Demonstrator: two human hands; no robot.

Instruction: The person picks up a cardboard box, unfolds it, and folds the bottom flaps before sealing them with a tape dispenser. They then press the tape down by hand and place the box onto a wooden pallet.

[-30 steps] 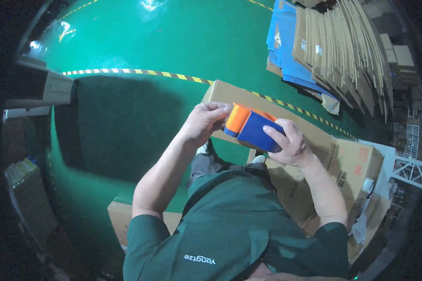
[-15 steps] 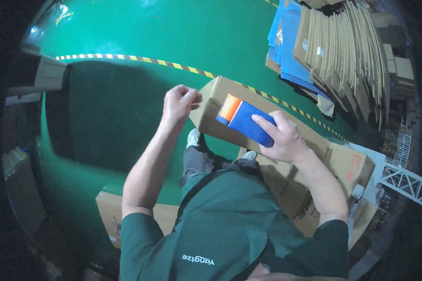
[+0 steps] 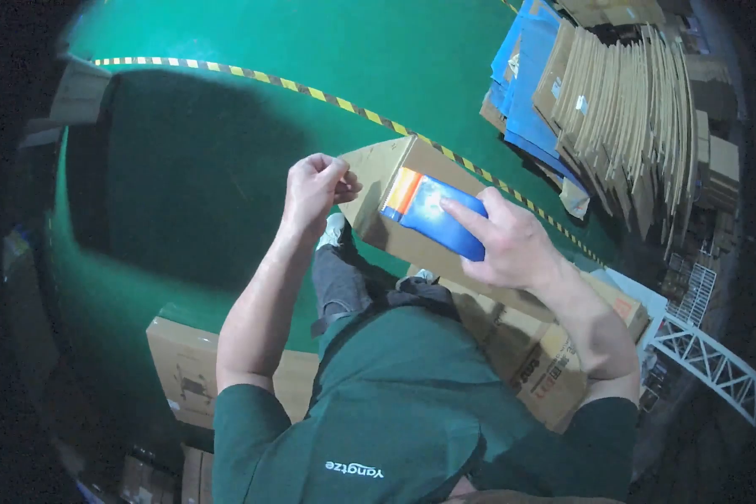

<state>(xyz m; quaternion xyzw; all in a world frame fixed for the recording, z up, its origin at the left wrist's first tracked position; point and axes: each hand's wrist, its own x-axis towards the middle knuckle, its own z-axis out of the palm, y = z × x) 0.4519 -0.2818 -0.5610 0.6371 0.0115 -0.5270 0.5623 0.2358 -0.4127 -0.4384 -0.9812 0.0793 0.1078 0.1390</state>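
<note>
A blue tool with an orange end (image 3: 445, 220) is gripped in my right hand (image 3: 512, 239), its index finger laid along the top. Below it lies a long cardboard box (image 3: 428, 248); the orange end faces the box's near end. My left hand (image 3: 317, 191) is beside that end of the box, fingers curled and pressed together. Whether something small is pinched in them is too small to tell.
Stacked flat cardboard (image 3: 622, 118) and blue sheets (image 3: 533, 76) stand at the upper right. More cartons lie at the lower left (image 3: 185, 361) and lower right (image 3: 529, 353). A white lattice frame (image 3: 706, 361) extends at the right. Striped tape (image 3: 286, 82) crosses the green floor.
The view has shifted, and the box's end now shows more broadly. My left hand sits slightly further left. The blue tool remains in my right hand and now shows a bright glare.
</note>
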